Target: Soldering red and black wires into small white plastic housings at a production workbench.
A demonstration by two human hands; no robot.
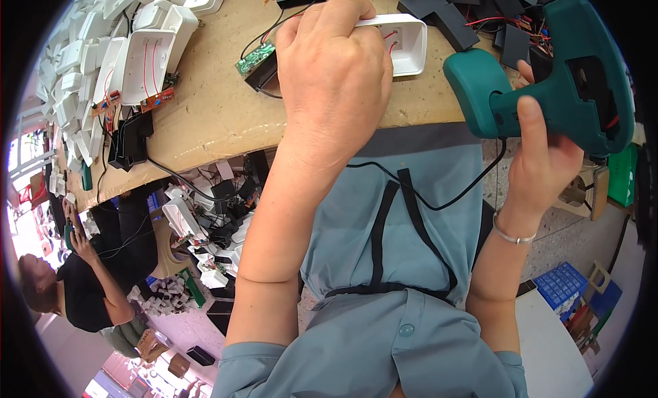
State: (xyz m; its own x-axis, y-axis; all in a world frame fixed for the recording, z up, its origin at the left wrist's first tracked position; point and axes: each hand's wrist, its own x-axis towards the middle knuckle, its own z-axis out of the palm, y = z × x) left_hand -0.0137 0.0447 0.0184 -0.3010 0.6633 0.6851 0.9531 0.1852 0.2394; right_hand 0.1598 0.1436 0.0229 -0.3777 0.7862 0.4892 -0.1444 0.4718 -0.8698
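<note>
My left hand (336, 76) is closed over the near side of a white plastic housing (411, 45) on the table, its fingertips hidden. Two red wires show inside the open housing. Beside that hand lie a green circuit board (260, 57) and a black plastic part (262, 74), joined by thin wires. My right hand (545, 154) grips a teal power tool (476, 89) at the right, raised above the table's near edge. The thumb lies along its body, and a black cord (452, 199) hangs from it across my lap.
White housings (75, 55) are heaped along the table's (226, 124) left side. Black plastic cases (449, 28) and wires lie at the back right. Below the left edge stands a pile of white and black parts (212, 226). Another person (89, 288) works at far left.
</note>
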